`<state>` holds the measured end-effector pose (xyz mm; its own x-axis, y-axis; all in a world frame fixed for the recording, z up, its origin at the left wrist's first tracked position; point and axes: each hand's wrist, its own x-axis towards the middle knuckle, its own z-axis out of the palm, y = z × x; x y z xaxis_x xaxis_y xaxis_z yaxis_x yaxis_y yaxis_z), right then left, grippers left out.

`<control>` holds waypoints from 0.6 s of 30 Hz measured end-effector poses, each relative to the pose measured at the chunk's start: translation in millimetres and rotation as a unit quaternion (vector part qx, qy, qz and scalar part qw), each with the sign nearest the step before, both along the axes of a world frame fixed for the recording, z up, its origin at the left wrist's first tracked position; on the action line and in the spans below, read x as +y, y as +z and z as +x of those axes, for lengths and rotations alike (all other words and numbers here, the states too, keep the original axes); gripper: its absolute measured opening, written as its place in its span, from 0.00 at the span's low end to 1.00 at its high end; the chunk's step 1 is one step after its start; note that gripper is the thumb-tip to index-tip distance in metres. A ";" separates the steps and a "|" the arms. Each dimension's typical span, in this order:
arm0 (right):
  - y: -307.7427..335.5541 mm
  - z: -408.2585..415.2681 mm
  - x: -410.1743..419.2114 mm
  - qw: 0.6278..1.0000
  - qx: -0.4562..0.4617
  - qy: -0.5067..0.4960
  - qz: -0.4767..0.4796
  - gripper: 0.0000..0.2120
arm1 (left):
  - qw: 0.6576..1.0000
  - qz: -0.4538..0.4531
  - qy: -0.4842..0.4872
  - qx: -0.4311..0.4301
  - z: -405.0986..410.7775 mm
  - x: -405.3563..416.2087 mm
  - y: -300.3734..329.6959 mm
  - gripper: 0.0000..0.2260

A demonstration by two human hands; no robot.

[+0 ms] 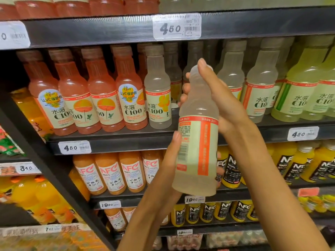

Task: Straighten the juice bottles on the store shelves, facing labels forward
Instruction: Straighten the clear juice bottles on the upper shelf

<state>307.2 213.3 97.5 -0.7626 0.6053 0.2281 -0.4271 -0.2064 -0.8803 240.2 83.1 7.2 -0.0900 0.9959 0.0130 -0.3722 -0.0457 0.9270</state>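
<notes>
A pale, cloudy juice bottle (pixel 197 134) is held in the air in front of the middle shelf (pixel 108 142). Its label shows the barcode side and an orange stripe toward me. My left hand (pixel 172 156) grips its lower body from the left. My right hand (pixel 215 95) wraps the neck and shoulder from the right, with fingers over the cap. On the shelf behind it stand pink C100 bottles (pixel 128 95) at the left, a pale C100 bottle (pixel 158 91) beside them, more pale bottles (pixel 261 84) and greenish ones (pixel 304 87) at the right.
A gap in the front row lies behind the held bottle. Price tags reading 4.50 (pixel 74 147) are on the shelf edges. Orange NFC juice bottles (pixel 112 174) fill the shelf below, darker-labelled NFC bottles (pixel 290 165) to their right. A dark upright divider (pixel 27 142) slants at the left.
</notes>
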 end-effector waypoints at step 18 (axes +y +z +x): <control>-30.4 0.5 8.8 0.986 -0.095 0.074 -0.119 0.11 | 0.953 0.085 0.017 -0.290 13.4 -12.9 45.9 0.18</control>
<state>307.7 222.1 67.1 -0.8615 0.5039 -0.0632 -0.2087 -0.4646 -0.8606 253.6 70.2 53.0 -0.1636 0.9801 0.1128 -0.8154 -0.1987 0.5438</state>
